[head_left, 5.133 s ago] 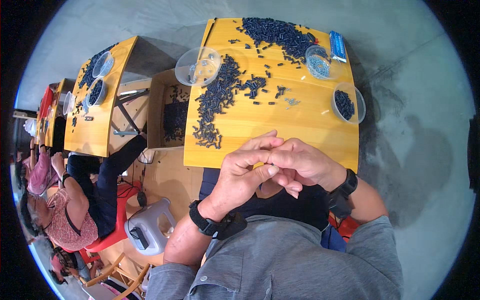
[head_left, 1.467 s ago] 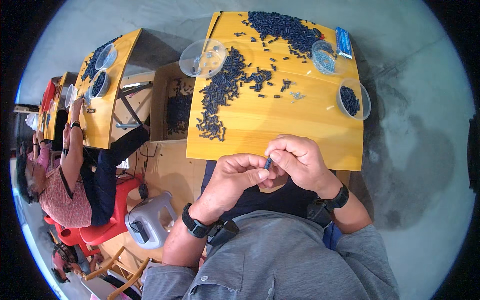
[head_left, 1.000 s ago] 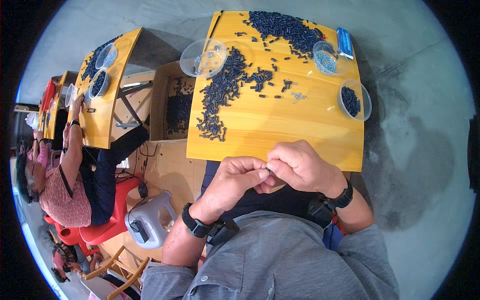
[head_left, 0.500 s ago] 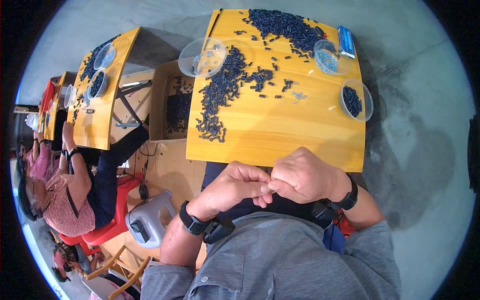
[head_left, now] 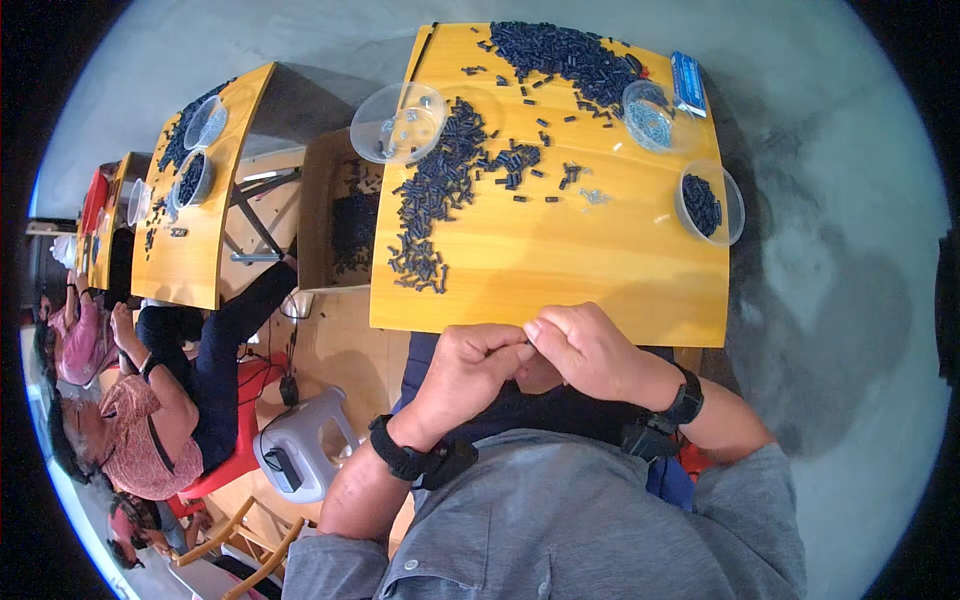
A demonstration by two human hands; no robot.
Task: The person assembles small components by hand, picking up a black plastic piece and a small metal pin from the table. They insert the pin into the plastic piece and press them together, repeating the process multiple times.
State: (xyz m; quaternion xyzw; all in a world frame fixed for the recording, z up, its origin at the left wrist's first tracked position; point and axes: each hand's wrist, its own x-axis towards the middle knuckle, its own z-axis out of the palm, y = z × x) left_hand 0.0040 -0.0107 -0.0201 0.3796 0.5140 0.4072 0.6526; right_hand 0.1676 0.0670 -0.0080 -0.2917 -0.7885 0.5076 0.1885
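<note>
My left hand (head_left: 468,372) and my right hand (head_left: 588,352) meet in front of the near edge of the yellow table (head_left: 560,280), over my lap. Both are closed, thumbs and fingers pinched together at the tips. Whatever sits between the fingertips is too small or hidden to make out. Beyond them on the tabletop lie a long heap of small dark cylinders (head_left: 440,180), a bigger heap of the same pieces (head_left: 570,62) at the far side, and a little cluster of tiny light metal pieces (head_left: 594,196).
A clear bowl (head_left: 372,125) overhangs the table's left edge. On the right stand a bowl of tiny light pieces (head_left: 650,125), a bowl of dark cylinders (head_left: 703,205) and a blue box (head_left: 688,84). A cardboard box (head_left: 318,225) stands left, near another person (head_left: 150,420) seated at a table.
My hands have turned where they meet: the right thumb now lies along the top and the left fingers have curled in. The person on the left has shifted an arm.
</note>
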